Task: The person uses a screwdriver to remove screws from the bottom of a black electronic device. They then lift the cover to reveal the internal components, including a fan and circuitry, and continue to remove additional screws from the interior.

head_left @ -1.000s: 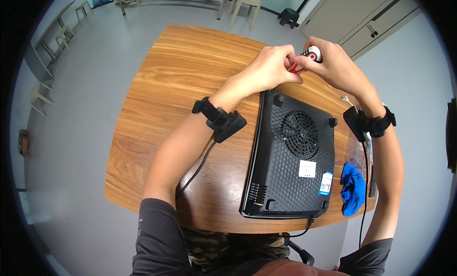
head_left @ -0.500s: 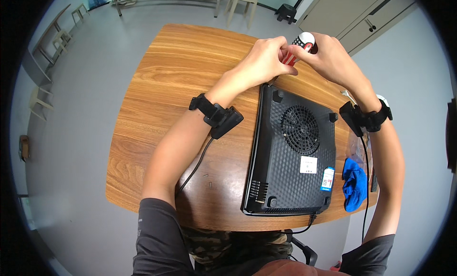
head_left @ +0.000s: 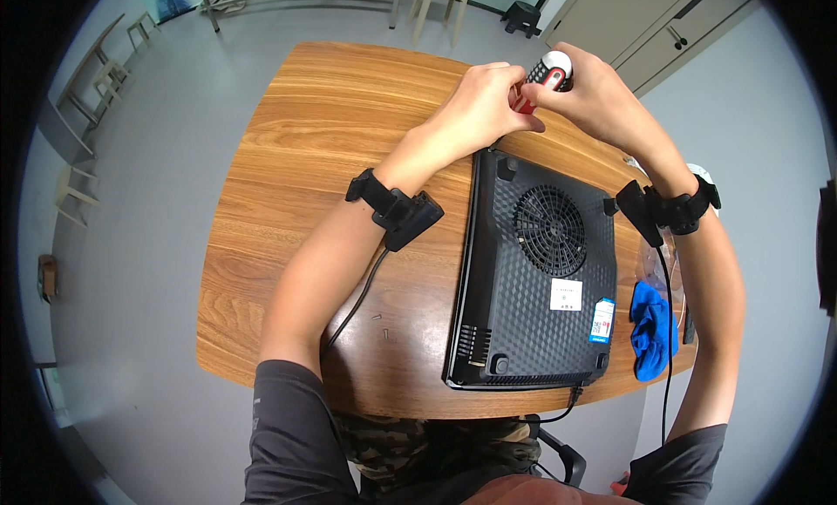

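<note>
A black induction cooker (head_left: pixel 532 318) lies upside down on the wooden table, showing its round fan grille (head_left: pixel 551 230) and small feet. Beyond its far left corner, my right hand (head_left: pixel 588 91) is closed round the handle of a screwdriver (head_left: pixel 549 69), white-ended with a red, black and white pattern. My left hand (head_left: pixel 490 104) is closed at the lower part of that handle, thumb and fingers bent around it. The shaft and tip are mostly hidden by my left hand. Two small screws (head_left: pixel 377 318) lie on the table left of the cooker.
A blue cloth (head_left: pixel 652 331) and a clear plastic bag (head_left: pixel 649 261) are at the table's right edge, under my right forearm. The cooker's power cord (head_left: pixel 571 405) hangs over the near edge. Black straps with cabled devices (head_left: pixel 410 222) sit on both wrists.
The screwdriver handle has turned and shifted slightly left, with my right hand moving along with it. My left hand stays nearly in place.
</note>
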Action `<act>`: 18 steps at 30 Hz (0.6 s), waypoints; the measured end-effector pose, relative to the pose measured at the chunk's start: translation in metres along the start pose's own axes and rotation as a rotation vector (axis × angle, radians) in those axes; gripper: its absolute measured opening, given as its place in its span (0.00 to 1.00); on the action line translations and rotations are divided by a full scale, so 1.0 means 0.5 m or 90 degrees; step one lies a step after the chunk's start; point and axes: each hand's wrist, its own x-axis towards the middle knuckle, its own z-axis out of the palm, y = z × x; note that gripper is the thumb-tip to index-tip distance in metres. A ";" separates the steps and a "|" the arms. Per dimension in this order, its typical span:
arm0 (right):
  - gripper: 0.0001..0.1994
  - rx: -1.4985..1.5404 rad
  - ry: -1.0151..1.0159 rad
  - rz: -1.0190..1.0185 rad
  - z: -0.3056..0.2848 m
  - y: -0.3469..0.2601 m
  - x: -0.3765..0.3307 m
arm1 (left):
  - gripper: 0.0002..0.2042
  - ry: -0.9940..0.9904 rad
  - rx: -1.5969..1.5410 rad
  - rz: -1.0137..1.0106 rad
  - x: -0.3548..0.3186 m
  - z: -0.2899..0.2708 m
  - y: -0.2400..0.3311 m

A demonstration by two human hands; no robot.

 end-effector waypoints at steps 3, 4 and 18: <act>0.27 0.085 -0.005 -0.099 0.007 0.026 0.001 | 0.15 -0.013 0.039 0.007 -0.001 -0.002 0.000; 0.27 0.072 0.008 -0.110 0.007 0.029 0.002 | 0.15 -0.039 0.010 -0.018 0.000 -0.005 0.000; 0.27 0.006 0.047 -0.091 0.001 0.013 -0.004 | 0.15 -0.043 0.021 -0.007 -0.003 -0.014 -0.009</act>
